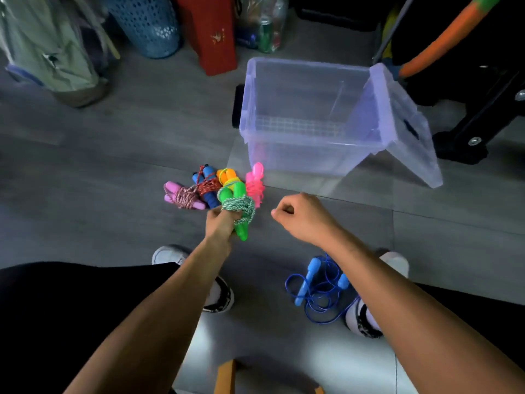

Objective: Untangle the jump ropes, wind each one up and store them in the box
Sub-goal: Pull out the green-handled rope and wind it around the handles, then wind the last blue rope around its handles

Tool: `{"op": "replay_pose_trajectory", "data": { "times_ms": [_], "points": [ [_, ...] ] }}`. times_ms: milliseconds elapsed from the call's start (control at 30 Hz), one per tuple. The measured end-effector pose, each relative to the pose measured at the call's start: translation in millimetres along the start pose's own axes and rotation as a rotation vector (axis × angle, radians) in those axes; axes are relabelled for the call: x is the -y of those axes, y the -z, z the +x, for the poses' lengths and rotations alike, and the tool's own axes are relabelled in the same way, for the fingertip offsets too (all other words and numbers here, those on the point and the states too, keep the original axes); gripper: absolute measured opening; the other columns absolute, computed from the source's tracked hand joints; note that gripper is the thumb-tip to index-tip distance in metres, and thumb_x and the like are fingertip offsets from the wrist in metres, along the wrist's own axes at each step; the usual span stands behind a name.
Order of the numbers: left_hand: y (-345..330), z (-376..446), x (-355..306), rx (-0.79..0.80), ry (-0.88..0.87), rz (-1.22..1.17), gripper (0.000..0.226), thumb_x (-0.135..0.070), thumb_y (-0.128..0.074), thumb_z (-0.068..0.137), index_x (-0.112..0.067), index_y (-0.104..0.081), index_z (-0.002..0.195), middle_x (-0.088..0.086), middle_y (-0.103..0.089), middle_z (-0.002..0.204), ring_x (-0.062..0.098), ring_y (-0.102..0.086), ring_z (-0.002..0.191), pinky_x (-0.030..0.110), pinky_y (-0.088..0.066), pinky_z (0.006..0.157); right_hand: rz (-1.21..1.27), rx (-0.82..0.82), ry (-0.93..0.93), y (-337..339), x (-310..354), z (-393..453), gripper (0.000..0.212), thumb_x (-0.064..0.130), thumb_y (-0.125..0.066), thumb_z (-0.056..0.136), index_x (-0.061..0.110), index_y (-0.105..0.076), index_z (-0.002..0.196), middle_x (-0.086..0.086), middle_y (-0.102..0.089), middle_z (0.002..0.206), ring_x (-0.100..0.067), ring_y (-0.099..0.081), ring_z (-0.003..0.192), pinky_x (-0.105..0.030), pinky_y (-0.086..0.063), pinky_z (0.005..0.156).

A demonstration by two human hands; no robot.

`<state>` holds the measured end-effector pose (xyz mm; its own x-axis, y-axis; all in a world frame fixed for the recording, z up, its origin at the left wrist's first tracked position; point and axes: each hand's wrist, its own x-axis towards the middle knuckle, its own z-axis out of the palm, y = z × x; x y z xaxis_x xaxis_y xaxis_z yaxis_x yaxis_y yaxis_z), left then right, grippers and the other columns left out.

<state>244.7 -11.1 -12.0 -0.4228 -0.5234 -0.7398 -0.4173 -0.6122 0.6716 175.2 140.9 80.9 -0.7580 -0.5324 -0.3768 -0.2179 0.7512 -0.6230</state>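
Note:
My left hand [220,223] grips a wound green jump rope [238,207], its green handles bound by pale green cord. Just beyond it on the floor lie several wound ropes in a row: a pink-handled one [181,194], a blue-handled one with red cord [206,186], an orange one [225,176] and a neon pink one [254,183]. My right hand [298,216] hovers to the right with fingers curled, holding nothing. A loose blue jump rope [318,285] lies unwound by my right foot. The clear plastic box [255,103] stands open behind the ropes, nothing inside.
The box's lid [403,123] leans against its right side. A blue basket [150,27], a red carton [210,32] and bags stand at the back. A black frame [477,120] sits at right. My shoes and a wooden stool edge [227,376] are near me.

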Motion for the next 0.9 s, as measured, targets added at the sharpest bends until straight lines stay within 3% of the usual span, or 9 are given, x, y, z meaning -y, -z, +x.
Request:
{"op": "replay_pose_trajectory", "data": {
  "times_ms": [67,167,333,433,500,600,733,833,900],
  "points": [
    [23,27,7,-0.167,0.031,-0.024,0.021,0.002,-0.064,0.083,-0.015,-0.053,0.078,0.009,-0.060,0.080,0.020,-0.057,0.066,0.024,-0.048,0.054,0.000,0.035,-0.014,-21,4,16,0.024,0.025,-0.062,0.088,0.008,-0.066,0.072,-0.001,-0.061,0.062,-0.019,-0.056,0.065,-0.028,-0.038,0.060],
    [54,64,17,-0.321,0.145,-0.203,0.018,-0.001,-0.066,0.085,-0.011,-0.053,0.077,0.010,-0.059,0.079,0.015,-0.055,0.061,0.018,-0.046,0.037,-0.026,0.087,-0.025,-51,9,37,0.024,0.024,-0.063,0.089,0.009,-0.066,0.070,-0.001,-0.060,0.063,-0.017,-0.055,0.065,-0.027,-0.034,0.059],
    [78,104,25,-0.438,0.155,-0.310,0.012,0.000,-0.065,0.086,-0.001,-0.056,0.094,0.010,-0.060,0.079,0.016,-0.059,0.063,0.022,-0.053,0.041,-0.007,0.179,-0.055,-92,10,63,0.020,0.021,-0.065,0.087,0.023,-0.061,0.068,0.012,-0.056,0.056,-0.011,-0.058,0.063,-0.024,-0.040,0.063],
    [90,119,36,-0.292,0.221,-0.260,0.007,0.001,-0.054,0.091,-0.006,-0.055,0.092,0.011,-0.060,0.098,0.012,-0.061,0.072,0.021,-0.056,0.054,-0.003,0.171,-0.042,-105,9,71,0.015,0.018,-0.065,0.085,0.022,-0.064,0.071,0.008,-0.063,0.063,-0.011,-0.061,0.066,-0.024,-0.044,0.065],
    [93,117,41,-0.188,0.324,-0.155,0.019,-0.001,-0.046,0.094,-0.014,-0.050,0.081,0.005,-0.057,0.092,0.011,-0.057,0.071,0.018,-0.054,0.052,0.009,0.159,-0.049,-108,7,72,0.012,0.015,-0.065,0.084,0.020,-0.066,0.073,0.008,-0.065,0.066,-0.011,-0.061,0.067,-0.026,-0.047,0.067],
    [82,103,41,-0.065,0.362,-0.044,0.019,-0.003,-0.046,0.096,-0.014,-0.052,0.082,0.003,-0.058,0.084,0.012,-0.060,0.067,0.019,-0.053,0.048,0.046,0.178,-0.082,-100,-6,63,0.019,0.011,-0.066,0.083,0.022,-0.063,0.068,0.010,-0.062,0.060,-0.008,-0.058,0.061,-0.032,-0.051,0.069],
    [48,68,32,0.089,0.294,0.013,0.014,-0.006,-0.052,0.093,-0.017,-0.061,0.095,0.000,-0.067,0.075,0.009,-0.059,0.052,0.016,-0.041,0.045,0.029,0.126,-0.121,-62,-35,25,0.015,0.011,-0.069,0.082,0.022,-0.065,0.073,0.011,-0.067,0.068,-0.005,-0.062,0.066,-0.028,-0.053,0.072],
    [12,42,31,0.232,0.217,0.182,0.023,-0.002,-0.045,0.095,-0.019,-0.061,0.090,0.005,-0.065,0.079,0.009,-0.059,0.049,0.015,-0.039,0.044,0.027,0.041,-0.207,-25,-68,-13,0.012,0.010,-0.070,0.082,0.020,-0.067,0.078,0.011,-0.066,0.070,0.005,-0.058,0.061,-0.017,-0.047,0.067],
    [-13,28,43,0.312,0.179,0.346,0.027,0.000,-0.045,0.095,-0.020,-0.060,0.087,0.003,-0.065,0.078,0.007,-0.059,0.050,0.016,-0.042,0.047,0.079,-0.046,-0.316,-7,-91,-33,0.015,0.009,-0.069,0.082,0.021,-0.066,0.074,0.011,-0.063,0.066,0.002,-0.056,0.059,-0.017,-0.045,0.065]
  ]
}}
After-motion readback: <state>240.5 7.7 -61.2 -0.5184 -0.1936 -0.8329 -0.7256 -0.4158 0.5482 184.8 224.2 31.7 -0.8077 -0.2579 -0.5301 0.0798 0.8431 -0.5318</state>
